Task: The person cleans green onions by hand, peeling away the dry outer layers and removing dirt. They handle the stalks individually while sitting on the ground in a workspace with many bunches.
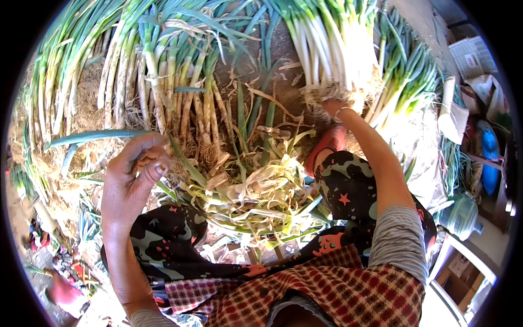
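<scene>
My right hand (333,107) reaches forward to the root end of a pile of cleaned green onions (321,49), with white stalks and green tops. Its fingers are hidden among the roots, so I cannot tell what they grip. A bracelet circles that wrist. My left hand (139,171) is raised above my left knee, its fingers loosely curled with a gap to the thumb and nothing visible between them. Behind its fingertips lies a long green leaf (98,136). Uncleaned green onions (158,103), with brown-stained stalks and dirty roots, lie ahead of it.
Peeled, dry leaves (267,188) are heaped between my legs. My red shoe (329,143) stands just below the cleaned pile. Another green onion bundle (408,71) lies farther right. Beyond are a white crate (473,57), a clear plastic jug (460,217) and a white-framed stand (463,272).
</scene>
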`<state>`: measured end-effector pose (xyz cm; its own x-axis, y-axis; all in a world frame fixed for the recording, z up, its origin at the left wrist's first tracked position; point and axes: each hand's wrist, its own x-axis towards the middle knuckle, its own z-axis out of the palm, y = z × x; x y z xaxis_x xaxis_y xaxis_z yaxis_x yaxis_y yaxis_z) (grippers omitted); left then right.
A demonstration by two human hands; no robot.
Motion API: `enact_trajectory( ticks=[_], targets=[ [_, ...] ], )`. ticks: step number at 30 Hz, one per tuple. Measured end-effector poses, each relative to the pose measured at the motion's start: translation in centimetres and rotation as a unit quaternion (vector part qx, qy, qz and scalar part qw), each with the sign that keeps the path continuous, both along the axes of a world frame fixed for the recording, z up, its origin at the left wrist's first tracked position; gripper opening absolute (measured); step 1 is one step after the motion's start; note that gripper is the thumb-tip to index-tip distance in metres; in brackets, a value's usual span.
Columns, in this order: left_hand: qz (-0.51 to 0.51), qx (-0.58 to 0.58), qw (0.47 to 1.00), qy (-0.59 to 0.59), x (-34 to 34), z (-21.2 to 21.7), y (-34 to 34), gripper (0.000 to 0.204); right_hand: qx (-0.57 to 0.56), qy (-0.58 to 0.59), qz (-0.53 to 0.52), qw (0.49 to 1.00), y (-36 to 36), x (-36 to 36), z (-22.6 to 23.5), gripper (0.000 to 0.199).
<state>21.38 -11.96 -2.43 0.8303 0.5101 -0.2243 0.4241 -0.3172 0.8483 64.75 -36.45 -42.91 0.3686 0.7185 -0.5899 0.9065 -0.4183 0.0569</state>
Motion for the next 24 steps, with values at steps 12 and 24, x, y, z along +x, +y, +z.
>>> enact_trajectory(
  ticks=[12,24],
  targets=[
    [0.015,0.006,0.999,-0.048,-0.3,-0.2,1.0,0.041,-0.026,-0.05,-0.004,0.998,-2.4,5.0,2.1,0.032],
    [0.062,0.058,0.991,-0.105,-5.1,1.4,1.0,0.045,0.105,0.179,-0.052,0.977,10.8,-17.2,10.6,0.048]
  ],
)
